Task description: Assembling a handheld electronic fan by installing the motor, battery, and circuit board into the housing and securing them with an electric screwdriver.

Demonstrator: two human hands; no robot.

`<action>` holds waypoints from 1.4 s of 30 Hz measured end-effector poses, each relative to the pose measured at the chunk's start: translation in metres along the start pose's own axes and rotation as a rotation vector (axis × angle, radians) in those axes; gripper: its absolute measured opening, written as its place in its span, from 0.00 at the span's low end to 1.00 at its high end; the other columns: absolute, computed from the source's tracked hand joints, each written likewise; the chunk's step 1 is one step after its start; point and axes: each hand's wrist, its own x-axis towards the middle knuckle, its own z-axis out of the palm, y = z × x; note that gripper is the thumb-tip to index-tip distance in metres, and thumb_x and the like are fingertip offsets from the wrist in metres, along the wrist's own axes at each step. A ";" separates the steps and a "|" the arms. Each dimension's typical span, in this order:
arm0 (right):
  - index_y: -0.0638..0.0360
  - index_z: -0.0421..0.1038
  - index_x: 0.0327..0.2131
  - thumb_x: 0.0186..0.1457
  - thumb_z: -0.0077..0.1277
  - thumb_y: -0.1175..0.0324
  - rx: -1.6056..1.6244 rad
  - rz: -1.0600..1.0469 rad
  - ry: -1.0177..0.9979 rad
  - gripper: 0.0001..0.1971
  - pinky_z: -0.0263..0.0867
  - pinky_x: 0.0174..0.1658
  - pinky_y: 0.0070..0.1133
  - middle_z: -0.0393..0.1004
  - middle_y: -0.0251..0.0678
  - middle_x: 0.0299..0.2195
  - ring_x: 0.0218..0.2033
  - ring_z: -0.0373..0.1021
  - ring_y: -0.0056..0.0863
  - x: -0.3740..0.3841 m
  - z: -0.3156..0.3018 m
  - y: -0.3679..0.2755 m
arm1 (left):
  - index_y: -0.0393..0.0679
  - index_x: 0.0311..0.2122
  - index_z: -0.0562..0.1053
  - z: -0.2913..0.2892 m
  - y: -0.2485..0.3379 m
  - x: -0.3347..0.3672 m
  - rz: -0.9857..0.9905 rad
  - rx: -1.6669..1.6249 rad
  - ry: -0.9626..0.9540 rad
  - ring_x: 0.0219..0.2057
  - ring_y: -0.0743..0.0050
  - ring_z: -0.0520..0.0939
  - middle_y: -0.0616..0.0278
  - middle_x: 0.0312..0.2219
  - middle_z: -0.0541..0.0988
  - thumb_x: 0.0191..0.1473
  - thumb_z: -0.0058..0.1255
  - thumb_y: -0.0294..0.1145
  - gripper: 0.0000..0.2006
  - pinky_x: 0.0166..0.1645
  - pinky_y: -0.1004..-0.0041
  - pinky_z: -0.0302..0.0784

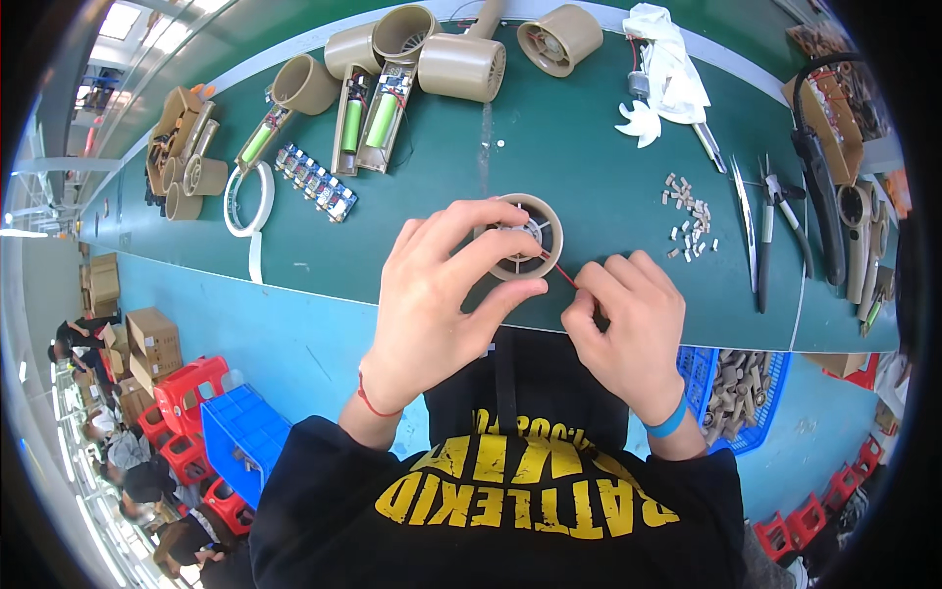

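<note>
taking the round beige housing (555,239) as the middle of the dial, with 12 at the far side of the green bench (412,236), the left hand (442,270) comes in from 8 o'clock and is closed on that housing, two fingers laid across its open mouth to the spoked centre and the thumb at the lower rim, around 6. the right hand (628,324) sits at 4 o'clock, thumb and forefinger pinched together on a thin red wire (562,274) that runs out of the housing toward 5. whether the housing rests on the bench or is held just above it, i cannot tell. the step in hand looks like drawing or arranging this wire while the housing is steadied; the next move probably calls for a firm left hold and a gentle, even pull from the right, so that the lead lies clear of the spokes without straining its joint. small pale pieces (692,216) lie scattered at 3 o'clock, with tweezers (745,226) beyond them; a strip of circuit boards (316,184) lies near 9 to 10, and a motor with a white fan (640,120) between 1 and 2.
</note>
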 end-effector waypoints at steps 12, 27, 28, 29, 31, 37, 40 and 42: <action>0.56 0.74 0.28 0.45 0.58 0.73 0.116 -0.037 -0.092 0.05 0.64 0.29 0.26 0.70 0.34 0.22 0.25 0.68 0.31 0.007 -0.011 0.004 | 0.48 0.36 0.79 0.015 -0.009 -0.005 0.051 -0.140 0.178 0.42 0.64 0.80 0.65 0.43 0.80 0.42 0.68 0.28 0.13 0.44 0.68 0.67; 0.65 0.72 0.29 0.60 0.52 0.71 0.329 0.144 -0.178 0.08 0.58 0.23 0.23 0.70 0.36 0.21 0.19 0.63 0.24 0.027 -0.005 -0.012 | 0.47 0.38 0.77 0.026 -0.025 -0.009 0.122 -0.293 0.326 0.46 0.63 0.79 0.65 0.44 0.79 0.45 0.65 0.30 0.13 0.46 0.66 0.68; 0.65 0.71 0.28 0.58 0.53 0.72 0.302 0.154 -0.173 0.07 0.59 0.24 0.25 0.68 0.39 0.21 0.19 0.65 0.30 0.026 -0.003 -0.009 | 0.48 0.39 0.77 0.029 -0.027 -0.007 0.119 -0.316 0.291 0.49 0.64 0.78 0.66 0.45 0.78 0.46 0.64 0.30 0.14 0.47 0.66 0.68; 0.65 0.71 0.28 0.58 0.53 0.72 0.296 0.137 -0.179 0.07 0.59 0.24 0.25 0.68 0.39 0.21 0.19 0.65 0.30 0.023 -0.002 -0.008 | 0.48 0.41 0.77 0.028 -0.025 -0.007 0.136 -0.287 0.286 0.49 0.64 0.78 0.66 0.46 0.78 0.47 0.64 0.31 0.14 0.47 0.66 0.68; 0.63 0.71 0.27 0.57 0.53 0.73 0.240 0.083 -0.091 0.06 0.59 0.24 0.25 0.67 0.39 0.20 0.19 0.65 0.31 0.016 0.003 -0.008 | 0.49 0.43 0.76 0.029 -0.023 -0.012 0.133 -0.296 0.287 0.50 0.64 0.77 0.66 0.46 0.78 0.48 0.63 0.31 0.15 0.48 0.66 0.68; 0.61 0.71 0.27 0.54 0.56 0.74 0.158 0.039 -0.068 0.05 0.61 0.24 0.26 0.68 0.38 0.21 0.20 0.67 0.33 0.004 0.010 -0.012 | 0.47 0.46 0.74 0.031 -0.022 -0.028 0.153 -0.254 0.283 0.53 0.65 0.76 0.65 0.49 0.76 0.53 0.60 0.33 0.15 0.49 0.67 0.68; 0.61 0.72 0.28 0.53 0.56 0.74 0.126 -0.004 -0.090 0.04 0.63 0.26 0.28 0.69 0.40 0.22 0.22 0.68 0.37 0.008 0.009 -0.007 | 0.46 0.46 0.74 0.034 -0.022 -0.024 0.129 -0.257 0.281 0.52 0.62 0.76 0.63 0.49 0.76 0.50 0.62 0.33 0.17 0.49 0.65 0.69; 0.61 0.73 0.28 0.52 0.55 0.74 0.074 -0.096 -0.091 0.02 0.66 0.29 0.32 0.70 0.42 0.24 0.25 0.70 0.42 0.016 0.013 0.005 | 0.45 0.45 0.74 0.037 -0.027 -0.013 0.128 -0.258 0.311 0.50 0.59 0.77 0.61 0.47 0.78 0.47 0.65 0.32 0.19 0.49 0.65 0.70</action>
